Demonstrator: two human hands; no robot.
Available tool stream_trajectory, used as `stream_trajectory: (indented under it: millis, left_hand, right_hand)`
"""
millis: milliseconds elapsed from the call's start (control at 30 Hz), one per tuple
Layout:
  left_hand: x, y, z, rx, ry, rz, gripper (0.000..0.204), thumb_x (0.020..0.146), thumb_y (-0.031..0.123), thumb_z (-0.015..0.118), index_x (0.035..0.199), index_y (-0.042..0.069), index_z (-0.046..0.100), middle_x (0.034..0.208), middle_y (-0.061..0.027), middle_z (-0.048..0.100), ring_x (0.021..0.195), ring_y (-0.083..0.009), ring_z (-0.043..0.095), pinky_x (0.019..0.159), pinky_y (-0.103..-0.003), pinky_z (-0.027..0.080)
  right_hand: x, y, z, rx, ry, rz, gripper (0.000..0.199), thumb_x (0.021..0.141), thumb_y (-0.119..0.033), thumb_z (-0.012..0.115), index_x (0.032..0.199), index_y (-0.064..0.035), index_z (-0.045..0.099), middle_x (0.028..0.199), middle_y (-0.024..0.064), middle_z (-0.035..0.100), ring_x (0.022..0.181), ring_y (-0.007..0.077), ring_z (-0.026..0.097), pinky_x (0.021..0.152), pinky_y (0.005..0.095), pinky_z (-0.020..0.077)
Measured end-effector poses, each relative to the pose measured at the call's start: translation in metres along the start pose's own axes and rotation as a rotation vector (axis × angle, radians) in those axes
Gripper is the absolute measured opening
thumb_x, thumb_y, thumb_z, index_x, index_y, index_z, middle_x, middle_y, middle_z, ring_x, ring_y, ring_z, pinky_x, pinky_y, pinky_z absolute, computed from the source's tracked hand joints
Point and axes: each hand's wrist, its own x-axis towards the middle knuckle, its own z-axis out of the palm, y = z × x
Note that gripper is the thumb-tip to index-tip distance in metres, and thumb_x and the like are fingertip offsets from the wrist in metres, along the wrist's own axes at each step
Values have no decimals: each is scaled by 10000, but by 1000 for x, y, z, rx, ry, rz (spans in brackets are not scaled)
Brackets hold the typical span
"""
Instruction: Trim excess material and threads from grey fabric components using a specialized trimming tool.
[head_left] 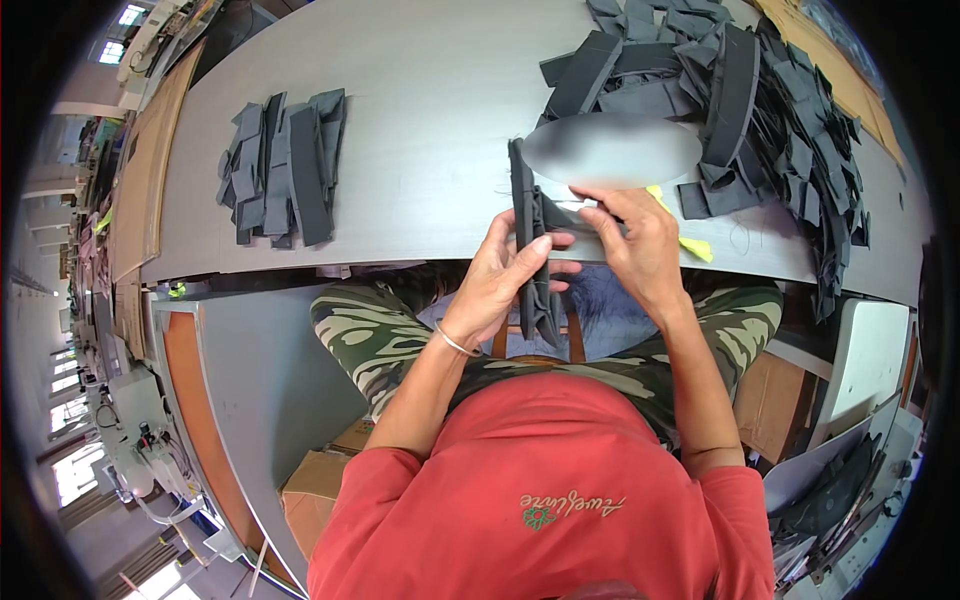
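Grey table (420, 120) near edge: left hand (500, 280) clasps an upright stack of dark fabric strips (530, 250) along its side, while right hand (640, 245) pinches its upper part.

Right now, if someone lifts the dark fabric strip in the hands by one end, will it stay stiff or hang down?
Probably it would hang: the dark fabric strip already bends and folds between the left hand and the right hand. It looks thin, so likely light. Its matte surface seems unlikely to slip.
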Motion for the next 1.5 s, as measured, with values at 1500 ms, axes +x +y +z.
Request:
stream_trajectory:
  millis: [1500]
  left_hand:
    - [6,-11,-10,-290,-40,-96,366,933,120,512,1260,-14,415,1067,-204,609,877,-229,665,786,-355,580]
  right_hand:
    - [-30,18,23,174,189,136,185,836,-69,631,1012,-88,686,779,80,614,715,245,581,650,336,451]
